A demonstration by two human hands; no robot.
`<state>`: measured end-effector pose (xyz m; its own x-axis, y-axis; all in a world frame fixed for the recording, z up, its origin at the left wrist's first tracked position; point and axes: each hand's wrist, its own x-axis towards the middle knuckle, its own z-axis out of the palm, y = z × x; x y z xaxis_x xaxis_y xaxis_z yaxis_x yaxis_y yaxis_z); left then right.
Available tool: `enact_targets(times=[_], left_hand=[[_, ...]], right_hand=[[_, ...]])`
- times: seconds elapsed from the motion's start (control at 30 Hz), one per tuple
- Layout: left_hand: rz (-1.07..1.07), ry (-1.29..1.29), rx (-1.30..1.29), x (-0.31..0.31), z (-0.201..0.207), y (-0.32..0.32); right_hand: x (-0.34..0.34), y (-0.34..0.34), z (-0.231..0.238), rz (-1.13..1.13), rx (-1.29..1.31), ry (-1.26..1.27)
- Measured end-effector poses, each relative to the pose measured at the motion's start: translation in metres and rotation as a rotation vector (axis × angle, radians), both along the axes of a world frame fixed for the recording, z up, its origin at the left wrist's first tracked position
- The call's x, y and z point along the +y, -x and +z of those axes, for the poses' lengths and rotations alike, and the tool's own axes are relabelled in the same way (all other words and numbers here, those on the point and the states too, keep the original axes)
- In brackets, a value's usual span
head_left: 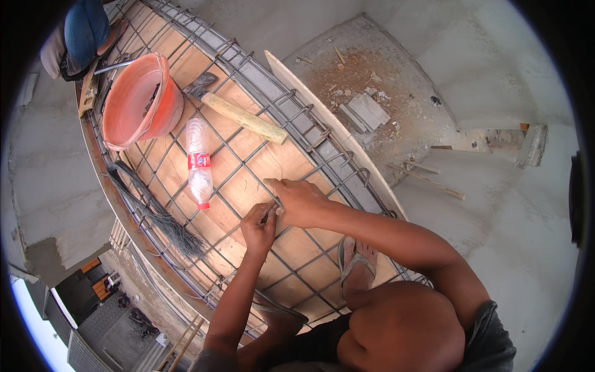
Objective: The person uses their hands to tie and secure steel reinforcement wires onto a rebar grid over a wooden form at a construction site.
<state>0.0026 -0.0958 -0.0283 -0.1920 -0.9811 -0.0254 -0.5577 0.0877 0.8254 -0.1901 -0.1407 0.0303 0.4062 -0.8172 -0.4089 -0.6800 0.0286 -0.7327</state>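
My left hand [258,228] and my right hand [302,201] meet over a crossing of the steel rebar mesh [243,163]. The left thumb and fingers are pinched together beside the bar. On the right, the fingers are bent and closed close to the left fingertips. Whatever lies between the fingers is too small or hidden to make out. Beyond the hands lies a clear plastic bottle [199,162] with a red label and red cap. A hammer [245,116] with a wooden handle rests on the bars, its dark head pointing away from me.
An orange-red bucket [137,102] stands on the mesh at far left. A bundle of thin dark tie wire [158,214] lies along the left edge. Plywood [214,226] shows under the bars. Past the right-hand board [338,133], rubble [367,111] lies lower down. Another person's leg [87,34] is at upper left.
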Motion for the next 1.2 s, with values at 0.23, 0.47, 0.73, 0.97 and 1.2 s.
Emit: enact_targets(times=[0.23, 0.47, 0.73, 0.97, 1.2], left_hand=[[-0.179, 0.051, -0.239, -0.02, 0.024, -0.002], [-0.091, -0.261, -0.254, -0.026, 0.023, 0.01], [-0.058, -0.362, -0.117, -0.014, 0.018, 0.005], [0.285, -1.526, 0.763, -0.033, 0.071, 0.014], [0.474, -1.264, 0.694, -0.014, 0.113, 0.06]], right_hand=[[-0.003, 0.035, 0.0, -0.259, -0.214, 0.155], [0.025, 0.04, 0.008, -0.337, -0.269, -0.03], [0.059, 0.036, -0.022, -0.229, -0.259, -0.069], [0.066, 0.04, -0.033, -0.266, -0.355, -0.28], [0.074, 0.018, -0.007, -0.218, -0.538, -0.686]])
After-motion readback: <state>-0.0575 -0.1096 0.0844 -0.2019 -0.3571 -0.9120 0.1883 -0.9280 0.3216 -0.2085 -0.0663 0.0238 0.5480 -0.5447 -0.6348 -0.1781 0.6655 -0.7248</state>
